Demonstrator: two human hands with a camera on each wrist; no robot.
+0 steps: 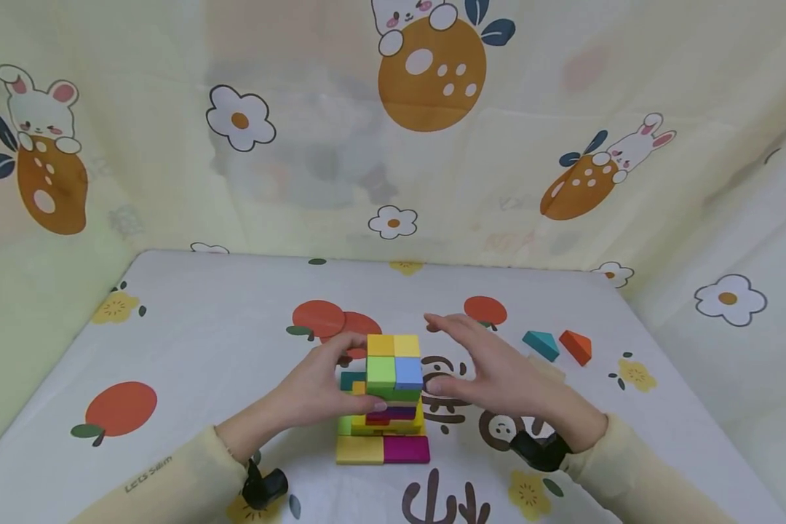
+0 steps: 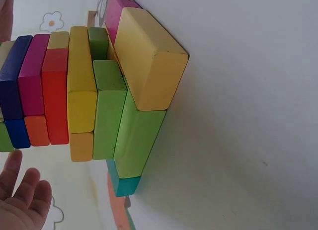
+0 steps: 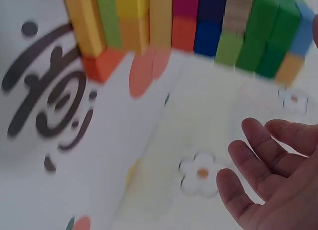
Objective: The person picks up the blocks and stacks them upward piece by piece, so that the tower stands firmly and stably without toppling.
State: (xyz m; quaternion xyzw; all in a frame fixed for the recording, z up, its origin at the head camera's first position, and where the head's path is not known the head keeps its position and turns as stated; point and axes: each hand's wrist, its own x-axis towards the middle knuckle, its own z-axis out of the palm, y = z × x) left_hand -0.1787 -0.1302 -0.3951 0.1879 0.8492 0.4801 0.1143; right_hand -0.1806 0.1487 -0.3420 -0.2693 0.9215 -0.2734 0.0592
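Flanking: two hands stand either side of a tower (image 1: 389,386) of coloured blocks on the tabletop (image 1: 203,342).
Tower: it stands near the tabletop's middle, closer to the front edge than the back; the layers are flat blocks, with four cubes showing on top in yellow, green and blue.
Base: a yellow block (image 1: 359,450) and a magenta block (image 1: 406,449) lie at the foot and jut toward the viewer; the left wrist view shows a teal block (image 2: 124,183) poking out at the bottom on one side.
Left hand (image 1: 321,386): it is against the tower's left side, thumb tip on the front face and fingers reaching behind the top; they look lightly bent, and whether they grip cannot be told. In the wrist view its fingers (image 2: 22,200) are relaxed.
Right hand (image 1: 491,364): released, fingers straight and spread, palm facing the tower's right side with a gap between; the wrist view shows its fingers (image 3: 263,165) loose and holding nothing.
Loose blocks: a teal block (image 1: 541,344) and an orange block (image 1: 576,346) lie apart from the tower, to the right behind the right hand.
Open room: bare printed cloth runs wide to the left and toward the back.
Edges: curtain walls rise at the back and both sides.
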